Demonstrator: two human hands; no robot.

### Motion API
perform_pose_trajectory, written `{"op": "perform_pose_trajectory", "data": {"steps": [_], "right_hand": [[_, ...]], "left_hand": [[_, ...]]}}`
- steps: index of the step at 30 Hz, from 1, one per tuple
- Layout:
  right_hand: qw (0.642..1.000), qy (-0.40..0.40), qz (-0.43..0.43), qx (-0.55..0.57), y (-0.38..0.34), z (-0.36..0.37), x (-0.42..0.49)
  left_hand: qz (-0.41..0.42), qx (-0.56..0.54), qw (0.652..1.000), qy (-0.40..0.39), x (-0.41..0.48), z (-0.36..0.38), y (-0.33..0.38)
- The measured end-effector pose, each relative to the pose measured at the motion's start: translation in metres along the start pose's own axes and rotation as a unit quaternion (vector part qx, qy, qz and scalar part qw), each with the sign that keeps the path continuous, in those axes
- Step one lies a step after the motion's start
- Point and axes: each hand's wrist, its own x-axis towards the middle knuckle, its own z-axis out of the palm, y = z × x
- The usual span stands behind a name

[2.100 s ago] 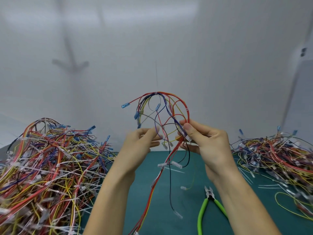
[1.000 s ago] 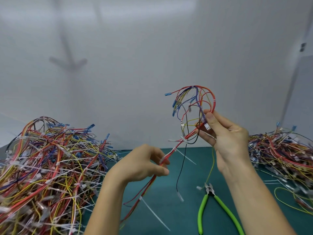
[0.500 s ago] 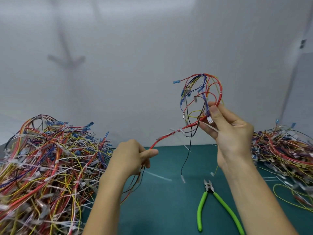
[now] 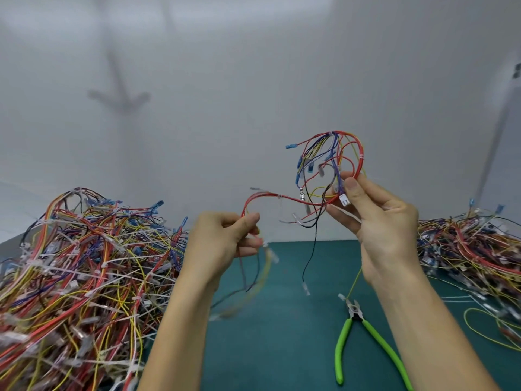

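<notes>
I hold one wire harness of red, blue, yellow and black leads up in front of the wall. My right hand pinches its looped upper part, with a small white connector under the thumb. From there a red strand arches left to my left hand, which grips it between thumb and curled fingers. The harness's loose tail hangs blurred below my left hand. A thin black lead dangles down toward the green mat.
A big tangle of wire harnesses fills the left of the table. A second wire heap lies at the right. Green-handled cutters rest on the mat under my right forearm. A grey wall stands close behind.
My left hand has slid along the red strand, then risen back toward the right hand, so the strand now arches. My right hand has lifted the loop up and to the right.
</notes>
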Motion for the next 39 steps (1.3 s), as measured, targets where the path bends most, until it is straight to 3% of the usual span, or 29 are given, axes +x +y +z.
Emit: {"op": "perform_pose_trajectory", "data": {"steps": [6, 10, 17, 26, 32, 36, 39], "right_hand": [[0.999, -0.032, -0.008, -0.026, 0.001, 0.001, -0.001], [1.000, -0.014, 0.008, -0.007, 0.000, -0.002, 0.001], [0.997, 0.004, 0.056, 0.048, -0.006, -0.009, 0.004], [0.992, 0.008, 0.086, 0.088, -0.007, -0.010, 0.008], [0.996, -0.001, 0.064, 0.068, -0.007, -0.012, 0.008], [1.000, -0.030, 0.004, 0.002, -0.004, -0.011, 0.007], [0.996, -0.057, -0.045, -0.055, -0.001, -0.009, 0.005]], "left_hand": [[0.012, -0.097, 0.994, -0.047, -0.010, 0.026, 0.010], [-0.003, -0.093, 0.993, -0.071, -0.010, 0.026, 0.009], [0.011, -0.075, 0.996, -0.053, -0.011, 0.020, 0.009], [0.014, -0.130, 0.991, -0.043, -0.008, 0.024, 0.004], [-0.007, 0.022, 0.999, -0.046, -0.001, 0.029, -0.018], [-0.029, 0.170, 0.982, -0.074, 0.002, 0.032, -0.032], [-0.058, 0.154, 0.983, -0.080, 0.002, 0.035, -0.025]]}}
